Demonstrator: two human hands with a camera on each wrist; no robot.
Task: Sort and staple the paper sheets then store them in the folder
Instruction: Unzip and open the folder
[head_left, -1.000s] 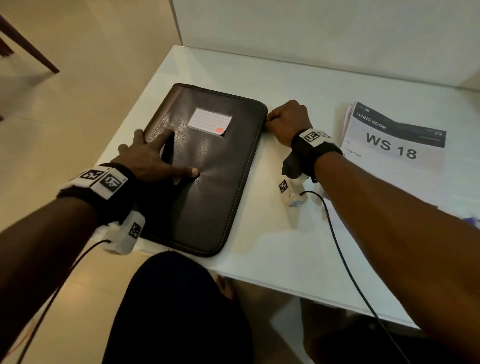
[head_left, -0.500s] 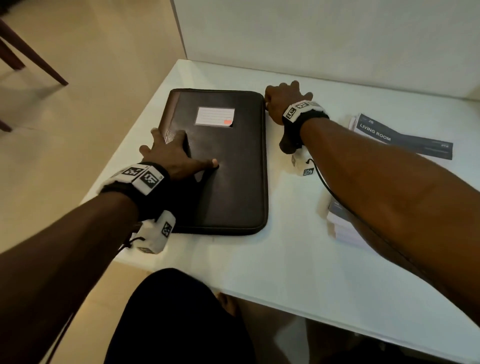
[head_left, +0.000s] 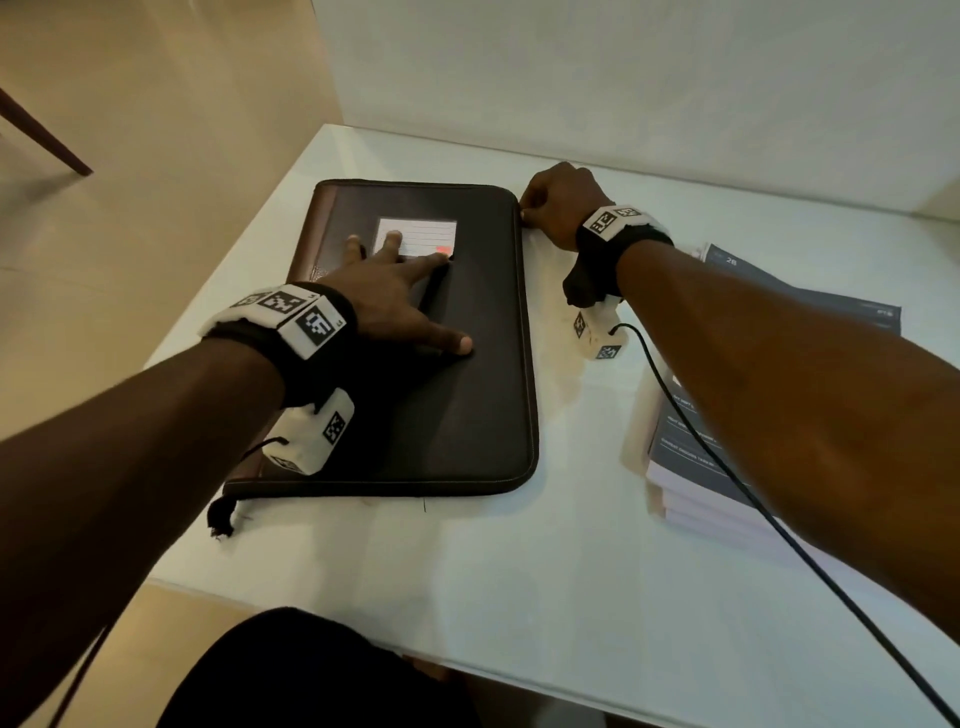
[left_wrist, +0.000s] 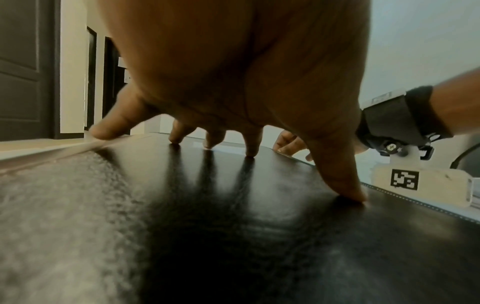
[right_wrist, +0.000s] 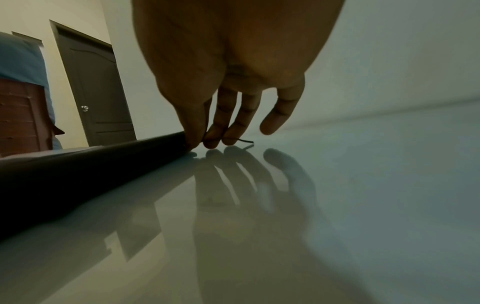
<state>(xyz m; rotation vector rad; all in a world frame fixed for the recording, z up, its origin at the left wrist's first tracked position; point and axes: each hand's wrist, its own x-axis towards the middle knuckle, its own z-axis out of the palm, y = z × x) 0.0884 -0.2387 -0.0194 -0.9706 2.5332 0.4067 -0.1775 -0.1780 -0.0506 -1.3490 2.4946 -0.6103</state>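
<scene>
Head view: our table (head_left: 519, 597) carries the closed folder (head_left: 467, 415) at left and the paper sheets (head_left: 691, 483) stacked at right. Our left hand (head_left: 387, 299) presses it flat with fingers spread; our right hand (head_left: 558, 205) pinches its zipper pull (right_wrist: 245, 141) at the far right corner. Tugged unevenly, the zipper may snag.

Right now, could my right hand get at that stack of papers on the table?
Probably yes. The right hand is pinching the folder corner, but the paper stack lies uncovered just under that forearm, nothing between.
</scene>
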